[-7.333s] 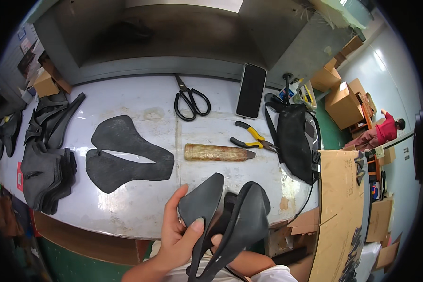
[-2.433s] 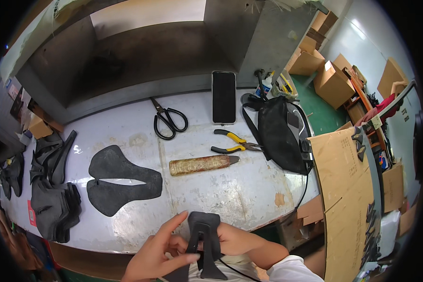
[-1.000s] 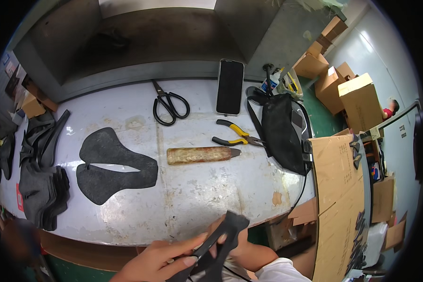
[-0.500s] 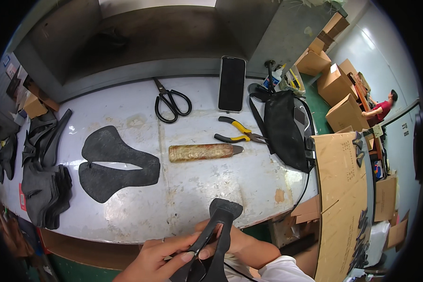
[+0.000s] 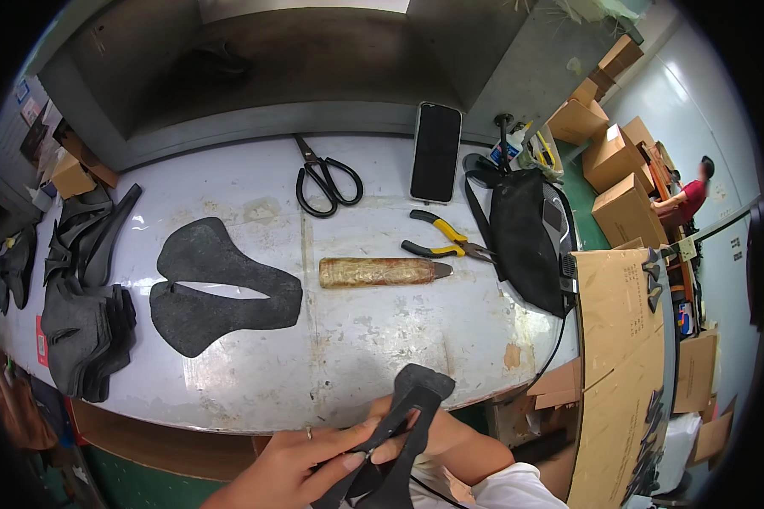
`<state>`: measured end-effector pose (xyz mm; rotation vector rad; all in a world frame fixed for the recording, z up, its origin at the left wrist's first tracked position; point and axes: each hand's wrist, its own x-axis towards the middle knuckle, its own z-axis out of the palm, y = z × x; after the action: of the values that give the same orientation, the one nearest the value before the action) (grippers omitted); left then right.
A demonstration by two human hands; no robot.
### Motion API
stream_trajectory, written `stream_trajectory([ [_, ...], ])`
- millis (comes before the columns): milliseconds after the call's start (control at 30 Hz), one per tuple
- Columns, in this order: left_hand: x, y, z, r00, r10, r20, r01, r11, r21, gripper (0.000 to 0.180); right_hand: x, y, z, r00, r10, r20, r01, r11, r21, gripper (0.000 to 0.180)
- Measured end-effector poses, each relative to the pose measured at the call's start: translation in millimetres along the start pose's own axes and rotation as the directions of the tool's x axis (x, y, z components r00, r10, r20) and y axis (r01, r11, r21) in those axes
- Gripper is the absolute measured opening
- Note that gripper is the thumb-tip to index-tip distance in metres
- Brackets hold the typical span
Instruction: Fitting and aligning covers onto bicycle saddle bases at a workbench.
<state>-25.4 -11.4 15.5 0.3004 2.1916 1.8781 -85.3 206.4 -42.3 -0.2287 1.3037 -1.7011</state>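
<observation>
Held: one black slotted piece (image 5: 423, 388), by left-hand grip (image 5: 301, 460) and right-hand grip (image 5: 441, 432); its lower end, partly covered by fingers (image 5: 341, 441), is hard to make out. On pale worktop (image 5: 229, 397): black V-shaped cutout (image 5: 229, 259); stack of black pieces (image 5: 78, 339), left of it; bladed tool (image 5: 378, 272), mottled handle; yellow-and-black pliers (image 5: 447, 230), just beside black bag (image 5: 526, 242); black-handled scissors (image 5: 316, 166); phone (image 5: 437, 153), screen dark.

Use the phone (image 5: 436, 153) as your landmark; you have one. To its left you have one pair of scissors (image 5: 326, 181); nearer you, one pair of pliers (image 5: 464, 245) and one knife (image 5: 378, 272); to its right, one black bag (image 5: 525, 233). Farther left of it are one flat cutout (image 5: 229, 316) and one stack (image 5: 85, 339), its layers uncountable. Nearest you, your two hands, left hand (image 5: 293, 462) and right hand (image 5: 443, 434), hold one black shoe part (image 5: 424, 386).
</observation>
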Motion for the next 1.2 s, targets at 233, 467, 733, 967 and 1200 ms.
stream_trajectory([
  [233, -8.9, -25.5, 5.1, 0.996, 0.073, -0.057, -0.082, 0.982, -0.170, 0.055, 1.4, 3.4, 2.7, 0.995, -0.019, 0.094, -0.022, 0.911, 0.412, 0.056],
  [467, -8.6, -17.4, 10.6, 0.974, -0.204, -0.099, 0.128, 0.854, -0.505, 0.050, 13.5, 13.4, 17.4, 0.978, 0.125, 0.167, -0.189, 0.869, 0.458, 0.067],
  [733, -9.0, -13.3, 8.8, 0.962, -0.260, -0.088, 0.174, 0.826, -0.537, 0.041, 11.3, 14.6, 2.4, 0.915, 0.234, 0.330, -0.348, 0.871, 0.347, 0.065],
  [967, -13.1, -16.8, 12.3, 0.966, -0.236, -0.108, 0.158, 0.865, -0.476, 0.036, 12.6, -9.0, 28.2, 0.970, 0.205, 0.130, -0.241, 0.876, 0.418, 0.058],
  [1200, -16.3, -21.8, 12.6, 0.974, -0.222, -0.042, 0.164, 0.822, -0.546, 0.034, 5.9, 37.1, 18.4, 0.989, 0.105, 0.106, -0.148, 0.787, 0.599, 0.078],
])
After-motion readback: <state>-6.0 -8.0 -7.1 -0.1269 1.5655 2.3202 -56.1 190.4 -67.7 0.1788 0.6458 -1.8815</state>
